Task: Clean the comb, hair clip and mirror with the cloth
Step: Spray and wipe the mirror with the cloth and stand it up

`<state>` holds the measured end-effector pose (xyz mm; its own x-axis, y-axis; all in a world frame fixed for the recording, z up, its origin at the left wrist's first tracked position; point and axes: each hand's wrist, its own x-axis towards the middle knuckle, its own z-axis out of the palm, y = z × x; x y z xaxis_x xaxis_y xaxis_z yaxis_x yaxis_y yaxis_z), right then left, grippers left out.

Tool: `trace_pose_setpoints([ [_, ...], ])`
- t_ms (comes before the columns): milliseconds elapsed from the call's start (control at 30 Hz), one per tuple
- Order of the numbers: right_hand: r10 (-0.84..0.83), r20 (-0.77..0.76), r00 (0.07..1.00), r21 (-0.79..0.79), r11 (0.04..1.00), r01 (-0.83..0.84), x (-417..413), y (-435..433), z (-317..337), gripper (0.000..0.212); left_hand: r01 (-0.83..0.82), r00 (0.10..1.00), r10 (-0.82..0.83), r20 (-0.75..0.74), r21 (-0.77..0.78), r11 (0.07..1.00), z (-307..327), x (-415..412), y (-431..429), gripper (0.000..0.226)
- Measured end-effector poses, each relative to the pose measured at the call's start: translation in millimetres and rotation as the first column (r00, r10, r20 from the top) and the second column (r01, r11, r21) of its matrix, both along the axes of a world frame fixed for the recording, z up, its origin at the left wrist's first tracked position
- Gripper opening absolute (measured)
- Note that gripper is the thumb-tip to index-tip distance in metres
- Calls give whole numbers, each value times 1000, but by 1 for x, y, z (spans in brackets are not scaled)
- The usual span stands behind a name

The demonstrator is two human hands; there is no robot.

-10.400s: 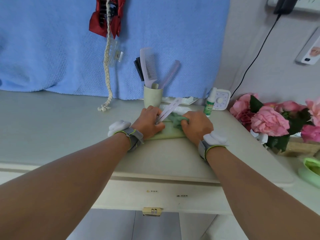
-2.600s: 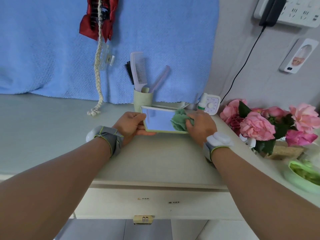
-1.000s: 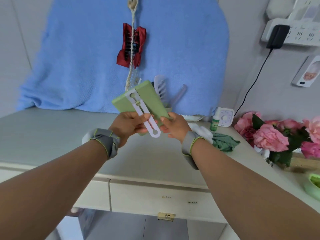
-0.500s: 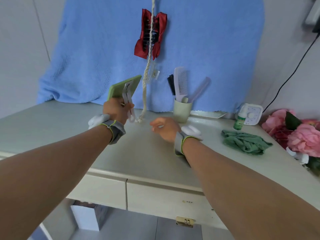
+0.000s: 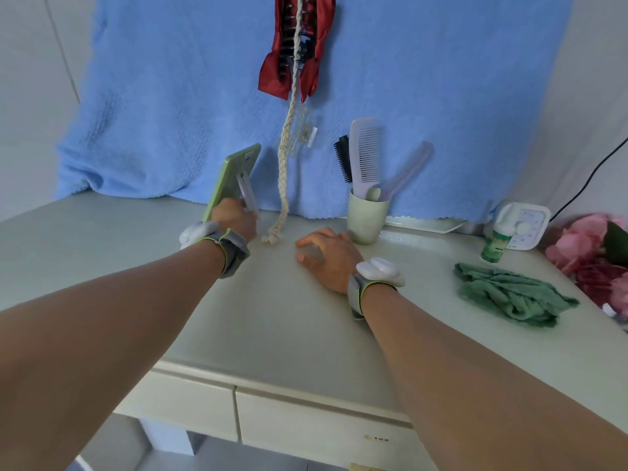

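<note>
My left hand point(image 5: 234, 217) grips the green-backed mirror point(image 5: 228, 176) by its lower end and white stand, holding it nearly upright at the back left of the desk. My right hand point(image 5: 328, 258) rests flat on the desktop with fingers apart, holding nothing. The green cloth point(image 5: 509, 295) lies crumpled on the desk to the right, apart from both hands. A lilac comb point(image 5: 365, 154) stands in a pale green cup point(image 5: 367, 217) with a black brush and another lilac comb. A red hair clip point(image 5: 294, 45) and a clear hair clip point(image 5: 302, 132) hang on a braided cord point(image 5: 283, 171).
A blue towel point(image 5: 170, 96) covers the wall behind. At the right stand a small green spray bottle point(image 5: 496, 241), a white timer point(image 5: 525, 226) and pink flowers point(image 5: 591, 253). The desk's front edge point(image 5: 272, 379) has drawers beneath.
Both hands held the mirror a second ago; my right hand let go and came down onto the desk. My left hand carried the mirror left and lowered it toward the desktop. The cloth lies put down.
</note>
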<state>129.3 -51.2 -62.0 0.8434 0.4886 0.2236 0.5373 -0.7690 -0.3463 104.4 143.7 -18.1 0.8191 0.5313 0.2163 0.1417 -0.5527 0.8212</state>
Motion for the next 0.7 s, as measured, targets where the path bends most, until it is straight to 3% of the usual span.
trace_pose_setpoints([
  [300, -10, -7, 1000, 21, 1000, 10, -4, 0, 2, 36, -137, 988, 144, 46, -134, 981, -18, 3, -18, 28],
  [433, -12, -6, 1000, 58, 998, 12, -6, 0, 2, 38, -167, 985, 170, 16, -122, 978, -13, 6, -32, 18],
  [700, -18, 18, 1000, 68, 998, 17, 0, 1, -3, 35, -262, 965, 262, -30, -234, 936, -12, 12, -46, 21],
])
